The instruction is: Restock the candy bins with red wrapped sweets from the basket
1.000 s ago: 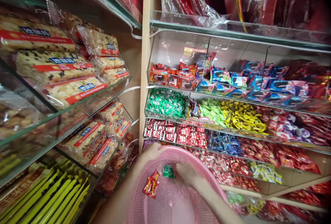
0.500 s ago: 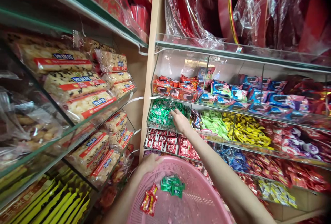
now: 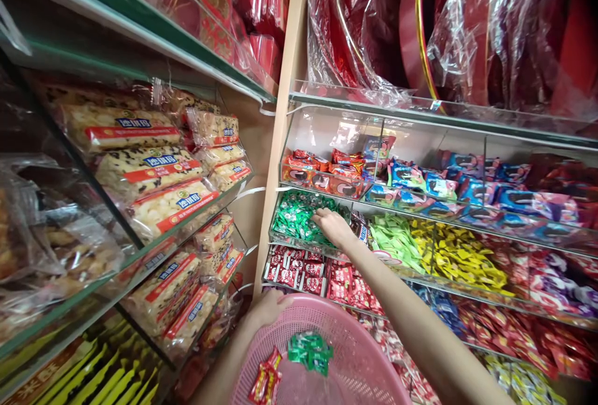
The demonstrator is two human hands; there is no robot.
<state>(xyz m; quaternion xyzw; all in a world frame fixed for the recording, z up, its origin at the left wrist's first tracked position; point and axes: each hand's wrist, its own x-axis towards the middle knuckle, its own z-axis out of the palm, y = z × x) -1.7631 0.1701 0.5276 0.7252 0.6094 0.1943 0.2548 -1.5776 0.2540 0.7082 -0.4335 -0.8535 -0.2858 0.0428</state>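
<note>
Shelving [image 3: 420, 109]: clear-fronted bins of wrapped sweets, sorted by colour; cake bars on the rack to the left.
Pink basket [image 3: 355, 355]: held low at its far rim by the left hand [image 3: 267, 306], fingers closed on the edge.
Green candy bin [image 3: 294, 221]: second tier, far left; right hand [image 3: 332, 228] lies palm-down inside, fingers curled into the sweets; whether it grips any, cannot tell.
Green candies [image 3: 309, 350] and red candies [image 3: 264, 383]: small heaps in the basket.
Step, as judged: gathering a handful. Next calls for closing on several wrappers and lifting clear of the bin's front lip.
</note>
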